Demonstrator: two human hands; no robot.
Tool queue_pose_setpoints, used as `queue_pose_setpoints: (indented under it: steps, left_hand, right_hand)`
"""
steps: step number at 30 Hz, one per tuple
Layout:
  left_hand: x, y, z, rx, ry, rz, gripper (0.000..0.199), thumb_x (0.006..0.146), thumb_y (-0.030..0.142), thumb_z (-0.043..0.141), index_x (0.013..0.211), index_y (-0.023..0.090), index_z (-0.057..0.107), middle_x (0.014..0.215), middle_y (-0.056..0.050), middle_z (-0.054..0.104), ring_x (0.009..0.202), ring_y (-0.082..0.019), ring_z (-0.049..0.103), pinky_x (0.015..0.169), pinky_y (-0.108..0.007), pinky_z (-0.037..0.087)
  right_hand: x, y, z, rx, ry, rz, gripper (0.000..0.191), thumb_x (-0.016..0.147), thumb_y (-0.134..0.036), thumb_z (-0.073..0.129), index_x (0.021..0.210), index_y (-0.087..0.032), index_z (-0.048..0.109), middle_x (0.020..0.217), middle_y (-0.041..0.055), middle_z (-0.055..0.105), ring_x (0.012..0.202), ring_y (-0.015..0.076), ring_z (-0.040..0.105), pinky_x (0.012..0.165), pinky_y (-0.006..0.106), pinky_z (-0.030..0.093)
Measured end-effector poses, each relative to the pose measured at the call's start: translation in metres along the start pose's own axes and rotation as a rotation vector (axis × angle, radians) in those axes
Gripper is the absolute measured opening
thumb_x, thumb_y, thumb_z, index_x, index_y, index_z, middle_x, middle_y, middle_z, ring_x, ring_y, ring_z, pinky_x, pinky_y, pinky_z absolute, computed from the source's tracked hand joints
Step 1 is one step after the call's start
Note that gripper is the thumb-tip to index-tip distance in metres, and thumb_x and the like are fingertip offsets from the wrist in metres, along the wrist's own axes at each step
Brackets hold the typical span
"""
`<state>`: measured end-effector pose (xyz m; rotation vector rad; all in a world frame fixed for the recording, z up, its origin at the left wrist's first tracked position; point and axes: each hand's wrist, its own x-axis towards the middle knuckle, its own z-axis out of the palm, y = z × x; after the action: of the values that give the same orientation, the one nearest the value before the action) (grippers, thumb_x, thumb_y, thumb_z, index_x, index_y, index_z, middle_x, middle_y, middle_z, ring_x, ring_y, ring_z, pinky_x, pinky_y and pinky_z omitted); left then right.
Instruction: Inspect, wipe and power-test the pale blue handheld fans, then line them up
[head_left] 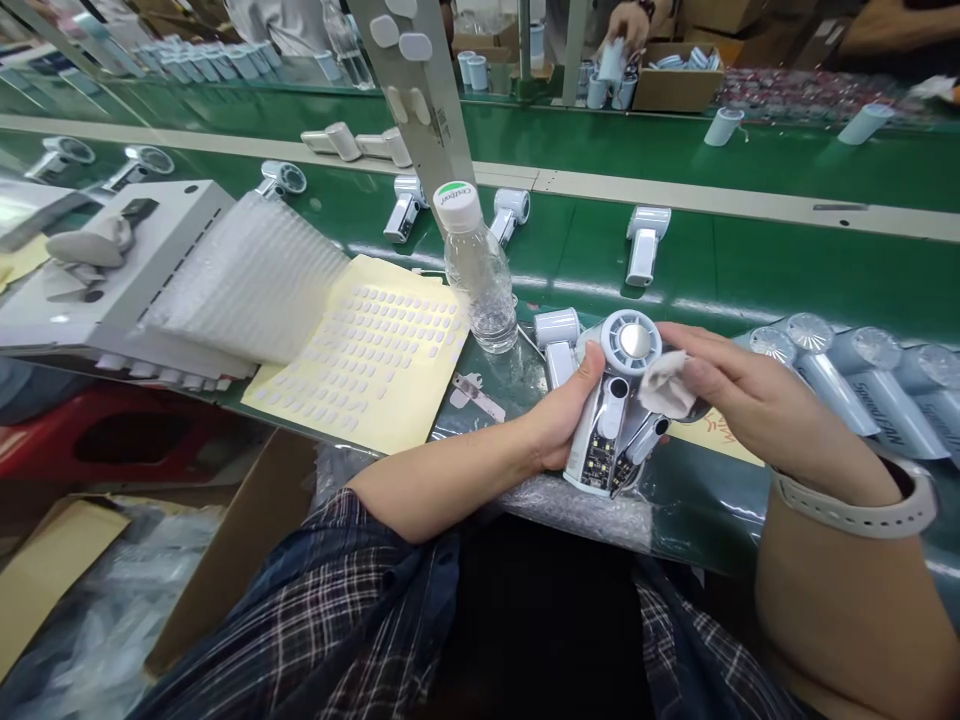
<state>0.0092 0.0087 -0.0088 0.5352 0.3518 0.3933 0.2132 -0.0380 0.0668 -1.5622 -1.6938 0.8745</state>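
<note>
Over the bench edge, my left hand (pixel 561 418) is closed around a light blue handheld fan (pixel 596 445), thumb along its side. The fan stands head up, with a silver disc at its centre and a dark panel showing circuit parts on the handle. In my right hand (pixel 757 395), a crumpled white cloth (pixel 667 388) is pinched between thumb and fingers, at the right side of the fan's head. A second handle with a similar dark panel (pixel 641 445) shows just right of the held fan; its upper part is hidden. Another fan (pixel 557 340) lies behind my left hand.
Left of my hands are a water bottle (pixel 480 285), a yellow sheet of small oval stickers (pixel 375 345) and white foam sheeting (pixel 247 270). Several blue fans (pixel 874 375) lie at right. More fans rest on the green belt (pixel 757 245). Across it, a person's hand (pixel 628 28) holds a blue part.
</note>
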Motion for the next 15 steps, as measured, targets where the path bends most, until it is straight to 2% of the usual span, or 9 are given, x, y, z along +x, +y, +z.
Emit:
queue_pose_setpoints:
  steps: [1, 3, 6, 9, 11, 13, 15]
  left_hand:
    - [0.001, -0.001, -0.001, -0.001, 0.004, 0.011, 0.096, 0.084, 0.098, 0.055, 0.126, 0.013, 0.070, 0.111, -0.019, 0.080, 0.114, -0.035, 0.076, 0.103, -0.053, 0.062]
    - [0.003, -0.002, -0.004, 0.017, 0.017, 0.012, 0.106, 0.082, 0.100, 0.054, 0.140, 0.012, 0.065, 0.117, -0.022, 0.080, 0.109, -0.035, 0.077, 0.098, -0.052, 0.064]
    - [0.005, -0.007, -0.007, 0.052, 0.047, 0.004, 0.114, 0.077, 0.104, 0.053, 0.140, 0.010, 0.067, 0.112, -0.022, 0.081, 0.098, -0.032, 0.078, 0.091, -0.048, 0.065]
    - [0.006, -0.012, -0.006, 0.100, 0.096, 0.035, 0.112, 0.069, 0.106, 0.060, 0.126, 0.010, 0.073, 0.101, -0.018, 0.081, 0.089, -0.029, 0.077, 0.084, -0.043, 0.064]
    - [0.003, -0.013, -0.002, 0.157, 0.131, 0.053, 0.107, 0.061, 0.106, 0.067, 0.111, 0.012, 0.075, 0.094, -0.015, 0.080, 0.082, -0.025, 0.074, 0.078, -0.039, 0.062]
    - [-0.002, -0.013, 0.003, 0.219, 0.167, 0.059, 0.100, 0.058, 0.105, 0.071, 0.099, 0.013, 0.074, 0.090, -0.013, 0.078, 0.078, -0.023, 0.071, 0.075, -0.037, 0.061]
    - [-0.007, -0.011, 0.007, 0.270, 0.183, 0.049, 0.095, 0.061, 0.103, 0.073, 0.093, 0.013, 0.073, 0.089, -0.012, 0.076, 0.077, -0.022, 0.071, 0.076, -0.037, 0.060]
  right_hand:
    - [0.002, 0.003, 0.000, -0.024, 0.001, 0.006, 0.055, 0.099, -0.070, 0.063, 0.133, -0.029, 0.079, 0.124, 0.0101, 0.079, 0.119, 0.0343, 0.072, 0.091, 0.046, 0.063]
    - [0.005, 0.008, 0.001, -0.015, -0.002, 0.017, 0.058, 0.091, -0.069, 0.074, 0.134, -0.030, 0.079, 0.109, 0.0084, 0.081, 0.104, 0.0344, 0.076, 0.081, 0.047, 0.065]
    - [0.007, 0.016, 0.010, 0.013, 0.036, 0.017, 0.053, 0.086, -0.065, 0.079, 0.123, -0.027, 0.082, 0.095, 0.0071, 0.080, 0.082, 0.0289, 0.075, 0.069, 0.042, 0.063]
    - [0.006, 0.020, 0.021, -0.042, 0.289, 0.049, 0.039, 0.095, -0.057, 0.069, 0.101, -0.022, 0.085, 0.085, 0.0081, 0.079, 0.071, 0.0249, 0.071, 0.061, 0.037, 0.057]
    - [0.004, 0.019, 0.023, -0.045, 0.435, 0.100, 0.037, 0.100, -0.051, 0.065, 0.097, -0.021, 0.086, 0.081, 0.0080, 0.079, 0.065, 0.0236, 0.070, 0.056, 0.037, 0.054]
    - [0.001, 0.014, 0.018, 0.061, 0.475, 0.056, 0.034, 0.103, -0.050, 0.066, 0.109, -0.024, 0.087, 0.095, 0.0093, 0.084, 0.079, 0.0270, 0.078, 0.068, 0.042, 0.062]
    - [-0.003, 0.004, 0.009, 0.153, 0.451, -0.092, 0.040, 0.108, -0.056, 0.059, 0.125, -0.031, 0.084, 0.123, 0.0096, 0.083, 0.113, 0.0319, 0.079, 0.097, 0.052, 0.063]
